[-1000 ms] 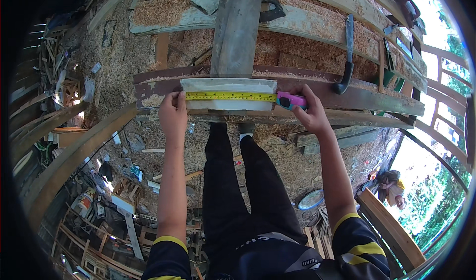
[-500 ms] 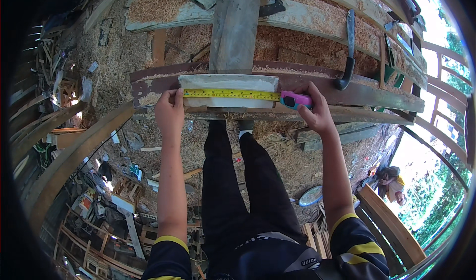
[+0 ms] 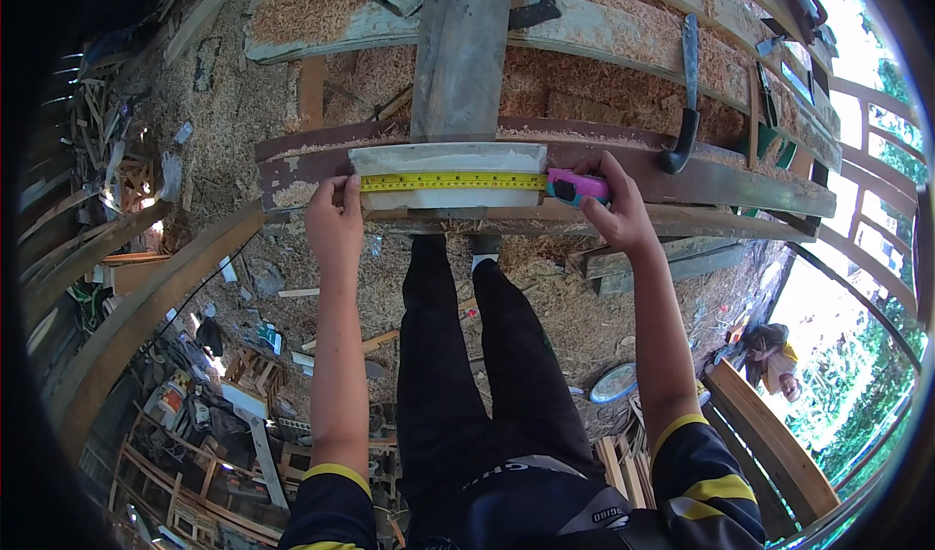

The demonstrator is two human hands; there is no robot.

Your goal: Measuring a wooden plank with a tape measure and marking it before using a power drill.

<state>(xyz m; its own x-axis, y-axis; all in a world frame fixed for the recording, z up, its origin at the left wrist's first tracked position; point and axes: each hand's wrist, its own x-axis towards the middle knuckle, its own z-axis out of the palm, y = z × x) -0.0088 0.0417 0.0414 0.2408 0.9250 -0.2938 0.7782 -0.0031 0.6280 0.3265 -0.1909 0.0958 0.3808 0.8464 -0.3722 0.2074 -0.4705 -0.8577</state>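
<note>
My left hand (image 3: 334, 221) pinches the end of a yellow tape (image 3: 453, 182) at the left end of a short whitish board (image 3: 448, 155). The tape lies stretched along the board to its right end. There, my right hand (image 3: 618, 214) grips the pink and teal tape-measure case (image 3: 577, 188). The board rests crosswise on a brown plank (image 3: 726, 185), near the lower end of a weathered grey upright plank (image 3: 458, 53).
Shaving-covered planks (image 3: 623, 34) form the bench beyond. A black-handled metal tool (image 3: 687, 131) lies right of my right hand; a saw handle (image 3: 534, 4) shows behind the grey plank. Long timber (image 3: 166, 287) runs on the left. Another person (image 3: 774, 360) is at far right.
The bench, board and both hands sit slightly higher in the view than a second ago. The tape case has shifted a little against the board's right end; both hands keep their hold.
</note>
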